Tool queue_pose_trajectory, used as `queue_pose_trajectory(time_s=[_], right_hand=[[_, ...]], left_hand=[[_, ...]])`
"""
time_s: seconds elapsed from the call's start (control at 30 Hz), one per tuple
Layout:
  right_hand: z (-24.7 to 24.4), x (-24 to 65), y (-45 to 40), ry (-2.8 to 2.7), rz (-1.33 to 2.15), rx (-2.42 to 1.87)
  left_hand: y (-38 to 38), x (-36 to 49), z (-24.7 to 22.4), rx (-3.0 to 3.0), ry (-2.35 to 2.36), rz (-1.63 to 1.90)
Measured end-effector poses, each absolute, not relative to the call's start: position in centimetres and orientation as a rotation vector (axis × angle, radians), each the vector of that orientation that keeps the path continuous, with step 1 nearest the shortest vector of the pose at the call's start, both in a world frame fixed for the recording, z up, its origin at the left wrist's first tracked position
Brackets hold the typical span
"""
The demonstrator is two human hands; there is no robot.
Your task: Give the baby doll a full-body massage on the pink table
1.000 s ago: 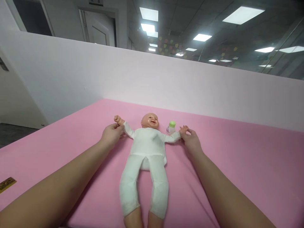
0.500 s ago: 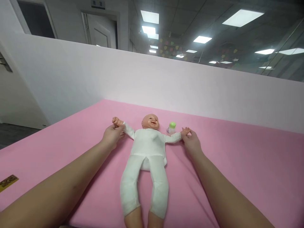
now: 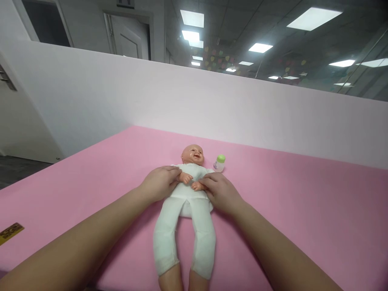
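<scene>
A baby doll (image 3: 184,214) in a white cloth body lies on its back on the pink padded surface (image 3: 273,226), head away from me. My left hand (image 3: 160,182) is closed around the doll's arm on the left, near its wrist. On the other side, my right hand (image 3: 223,191) grips the opposite arm by the wrist. Both plastic doll hands (image 3: 186,178) rest close together over its chest. The sleeves are mostly hidden behind my fingers.
A small bottle with a green cap (image 3: 220,162) stands just right of the doll's head. A white wall (image 3: 230,109) borders the far side. Near the left front edge is a yellow label (image 3: 11,233). A door (image 3: 21,121) stands at far left.
Both my hands have moved inward, bringing the doll's arms from stretched out sideways to folded over its chest. The doll's body and the bottle have stayed in place.
</scene>
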State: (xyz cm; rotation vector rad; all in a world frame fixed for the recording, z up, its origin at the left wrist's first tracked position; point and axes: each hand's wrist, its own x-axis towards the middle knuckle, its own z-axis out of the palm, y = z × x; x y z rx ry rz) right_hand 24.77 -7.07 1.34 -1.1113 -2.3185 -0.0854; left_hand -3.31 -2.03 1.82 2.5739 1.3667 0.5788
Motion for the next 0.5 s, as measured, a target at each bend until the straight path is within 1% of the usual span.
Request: queue_pose_trajectory(time_s=[0.13,0.3,0.4,0.5], right_hand=[[1.0,24.7,-7.0,-2.293,-0.06,-1.116],[1.1,25.4,-6.9,-2.11,0.138,-1.223],[1.3,26.9,-6.2,-1.772,0.293,-1.296],[1.0,29.4,-4.9,-1.376,0.426,-1.316]], left_hand=[[-1.9,-3.2,1.3,2.589,1.335,0.591],[-2.3,-3.2,1.3,2.406,1.421,0.713],[-1.7,-4.0,1.2,2.149,1.434,0.859],[-0.1,-5.3,0.6,1.656,1.42,1.082]])
